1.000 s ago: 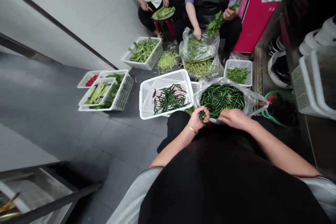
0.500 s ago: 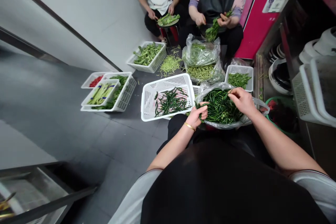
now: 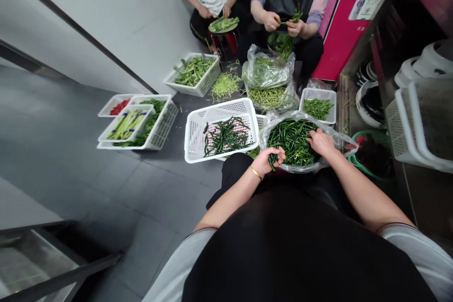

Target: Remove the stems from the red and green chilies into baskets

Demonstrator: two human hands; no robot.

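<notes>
My left hand (image 3: 269, 160) is closed around a few long dark green chili peppers (image 3: 272, 159), whose ends hang below the fingers. It is at the near left rim of a clear plastic bag (image 3: 264, 138), rolled open and full of the same peppers (image 3: 292, 139). At the right side of that heap my right hand (image 3: 321, 142) pinches in among the peppers with bent fingers; its fingertips are partly hidden. Left of the bag, a white perforated basket (image 3: 191, 134) holds a loose layer of green chili peppers (image 3: 228, 137).
Baskets of leafy greens (image 3: 194, 71) and celery-like stalks (image 3: 129, 122) stand to the left. Ahead, two people (image 3: 293, 4) trim vegetables beside bagged green stems (image 3: 269, 96). A small basket of leaves (image 3: 317, 107) and a green-rimmed bin (image 3: 370, 151) are on the right.
My right hand has lowered from the top right of the pepper heap into its right side. My left hand has turned slightly, still with peppers in it. The view has shifted a little.
</notes>
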